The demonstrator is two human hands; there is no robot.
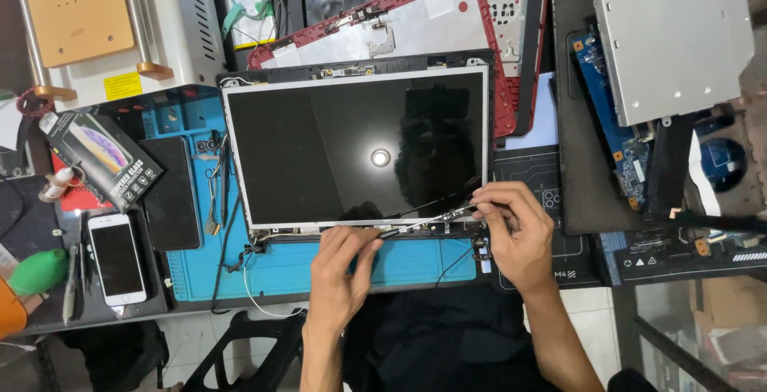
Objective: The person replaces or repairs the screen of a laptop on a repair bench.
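A bare laptop screen panel (319, 148) lies face up on a blue work mat (280, 268). My left hand (339, 272) rests at the panel's near edge, fingertips pinching a thin black cable (415, 224) that runs along that edge. My right hand (515, 232) pinches the same cable's connector end near the panel's lower right corner. A black wire (447, 194) crosses the glass toward my right fingers.
Red laptop lid (447, 8) behind the panel. A grey optical drive (675, 36) and blue circuit board (607, 104) at right. White phone (117, 258), dark phone (169, 192), screen-protector box (108, 152) and green blower (38, 270) at left.
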